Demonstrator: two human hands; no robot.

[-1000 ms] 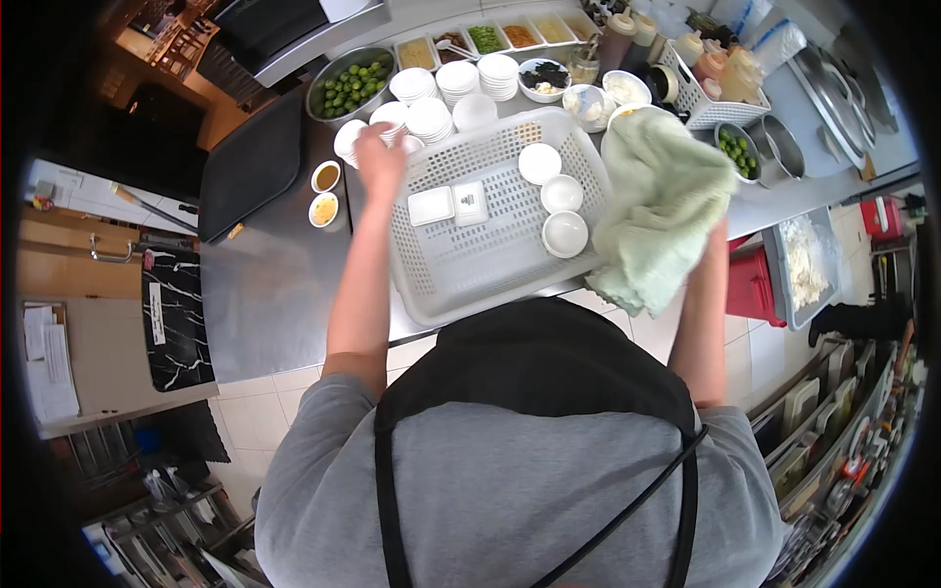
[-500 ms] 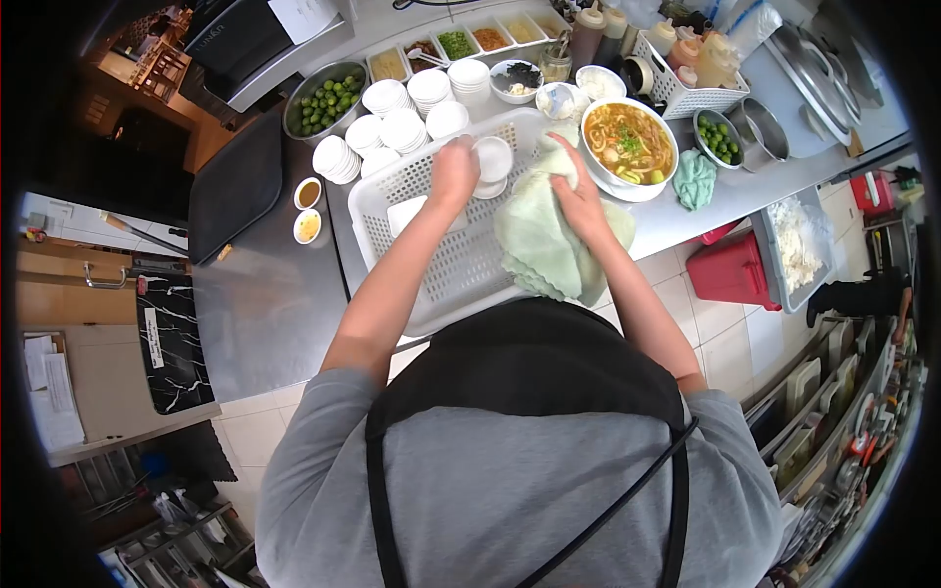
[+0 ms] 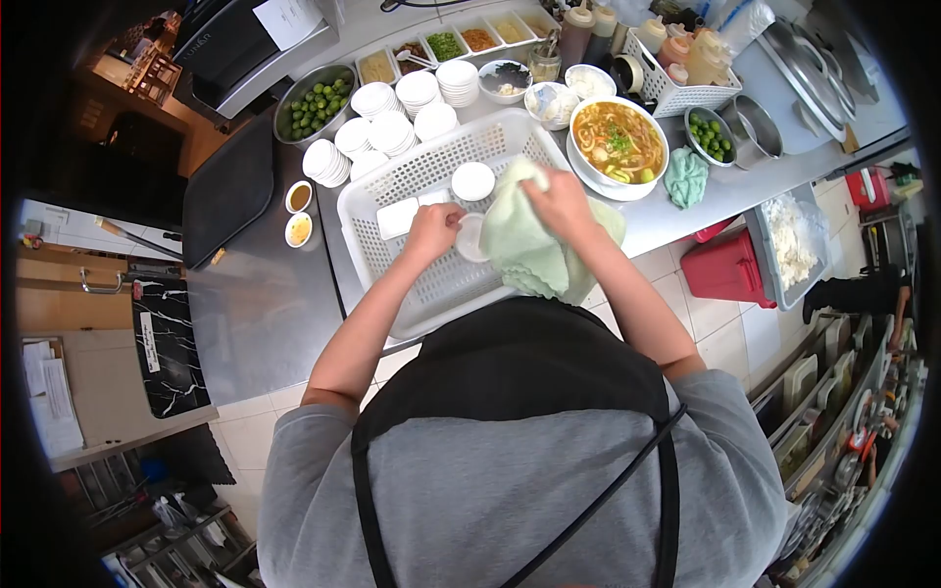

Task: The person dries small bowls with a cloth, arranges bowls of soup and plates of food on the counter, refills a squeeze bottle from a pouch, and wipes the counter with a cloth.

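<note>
My left hand (image 3: 434, 233) is closed on the edge of a small round dish (image 3: 471, 241), low over the white plastic basket (image 3: 380, 310). A pale green cloth (image 3: 521, 235) hangs from my right hand (image 3: 565, 208), whose fingers are closed on its upper part. The cloth's left edge is close to the dish; I cannot tell whether they touch. Inside the basket lie a round white dish (image 3: 473, 181) and a white square dish (image 3: 397, 218), with another white piece partly behind my left hand.
Stacks of white dishes (image 3: 390, 131) stand behind the basket, beside a bowl of green limes (image 3: 319, 110). A bowl of noodle soup (image 3: 619, 143) is at the right. Two small sauce cups (image 3: 298, 213) sit at the left. A teal cloth (image 3: 685, 178) lies near the counter's edge.
My left hand has come down toward me and slightly left, holding the small dish. My right hand has shifted left and lower, bunching the green cloth nearer the dish.
</note>
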